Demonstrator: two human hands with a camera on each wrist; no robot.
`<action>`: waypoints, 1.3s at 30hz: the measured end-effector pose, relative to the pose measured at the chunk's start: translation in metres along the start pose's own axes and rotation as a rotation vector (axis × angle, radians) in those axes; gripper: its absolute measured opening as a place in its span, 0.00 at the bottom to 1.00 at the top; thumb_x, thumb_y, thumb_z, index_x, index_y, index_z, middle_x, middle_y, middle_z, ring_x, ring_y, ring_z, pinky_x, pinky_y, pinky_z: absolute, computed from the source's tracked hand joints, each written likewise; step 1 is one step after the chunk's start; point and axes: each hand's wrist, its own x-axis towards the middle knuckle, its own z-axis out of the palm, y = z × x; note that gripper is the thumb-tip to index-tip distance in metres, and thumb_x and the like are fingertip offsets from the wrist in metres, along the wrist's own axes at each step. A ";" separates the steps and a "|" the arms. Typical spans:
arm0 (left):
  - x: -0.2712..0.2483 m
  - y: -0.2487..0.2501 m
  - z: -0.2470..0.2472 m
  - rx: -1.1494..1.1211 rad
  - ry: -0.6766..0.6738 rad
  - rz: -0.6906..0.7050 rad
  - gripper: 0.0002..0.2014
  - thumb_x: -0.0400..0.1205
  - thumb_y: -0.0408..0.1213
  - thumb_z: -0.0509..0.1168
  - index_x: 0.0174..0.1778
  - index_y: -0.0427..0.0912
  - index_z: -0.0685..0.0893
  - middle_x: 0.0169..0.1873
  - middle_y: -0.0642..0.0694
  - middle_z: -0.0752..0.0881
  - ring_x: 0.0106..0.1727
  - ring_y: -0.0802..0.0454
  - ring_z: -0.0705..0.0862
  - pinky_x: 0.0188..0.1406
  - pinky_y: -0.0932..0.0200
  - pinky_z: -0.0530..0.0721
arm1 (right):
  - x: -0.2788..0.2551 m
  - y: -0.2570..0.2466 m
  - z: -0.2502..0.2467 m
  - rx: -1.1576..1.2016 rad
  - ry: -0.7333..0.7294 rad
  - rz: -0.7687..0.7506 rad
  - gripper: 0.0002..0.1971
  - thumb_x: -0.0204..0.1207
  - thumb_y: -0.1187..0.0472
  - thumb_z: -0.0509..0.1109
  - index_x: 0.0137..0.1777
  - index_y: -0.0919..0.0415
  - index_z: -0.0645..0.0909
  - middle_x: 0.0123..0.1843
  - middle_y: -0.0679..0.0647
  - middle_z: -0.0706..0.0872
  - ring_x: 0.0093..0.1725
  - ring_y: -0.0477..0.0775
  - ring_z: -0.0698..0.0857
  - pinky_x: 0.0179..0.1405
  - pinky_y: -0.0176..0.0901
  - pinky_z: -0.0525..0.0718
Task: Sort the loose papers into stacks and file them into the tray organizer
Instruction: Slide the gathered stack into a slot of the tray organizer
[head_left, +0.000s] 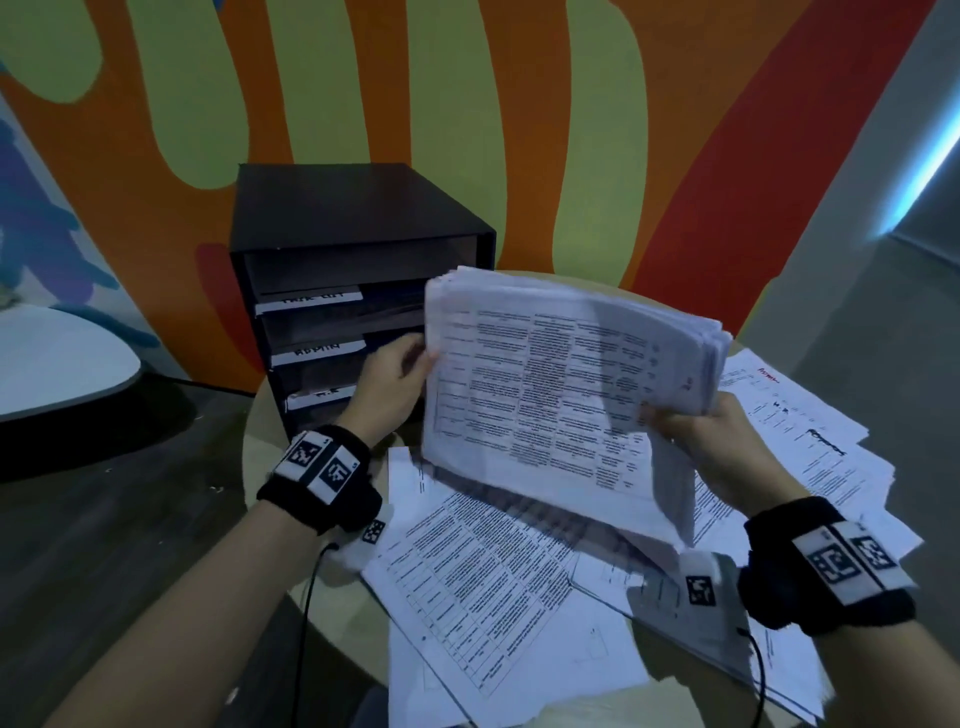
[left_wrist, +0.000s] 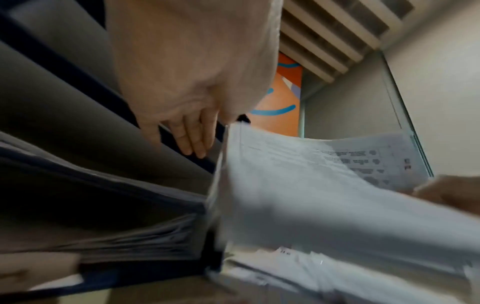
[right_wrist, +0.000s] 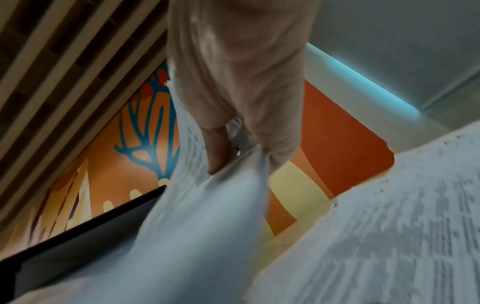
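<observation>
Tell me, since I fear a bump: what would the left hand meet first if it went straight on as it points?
Probably the tray organizer: the left hand, holding the paper stack, points toward its shelves; depth is unclear.

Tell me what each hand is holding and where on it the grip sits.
Both hold one thick stack of papers lifted above the table. The left hand holds its left edge; the right hand pinches its lower right corner.
</observation>
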 end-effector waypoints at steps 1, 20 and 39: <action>-0.001 -0.010 -0.007 0.138 0.024 0.034 0.15 0.88 0.36 0.59 0.67 0.35 0.82 0.63 0.40 0.85 0.64 0.45 0.83 0.64 0.53 0.79 | -0.001 0.003 -0.001 0.058 -0.006 0.053 0.09 0.74 0.77 0.70 0.54 0.75 0.83 0.54 0.70 0.87 0.51 0.65 0.85 0.53 0.54 0.83; -0.018 -0.081 -0.060 1.138 -0.260 -0.019 0.21 0.79 0.34 0.57 0.63 0.22 0.79 0.51 0.26 0.84 0.50 0.31 0.86 0.55 0.40 0.84 | -0.009 0.025 0.060 0.353 -0.295 0.728 0.18 0.79 0.75 0.64 0.69 0.69 0.78 0.56 0.68 0.89 0.50 0.67 0.91 0.39 0.62 0.91; -0.024 -0.069 -0.057 1.324 -0.374 -0.213 0.18 0.80 0.33 0.63 0.66 0.36 0.81 0.66 0.37 0.79 0.69 0.40 0.75 0.75 0.51 0.67 | 0.039 0.039 0.192 0.477 -0.035 0.679 0.05 0.78 0.77 0.65 0.51 0.72 0.78 0.61 0.59 0.83 0.52 0.57 0.82 0.70 0.57 0.75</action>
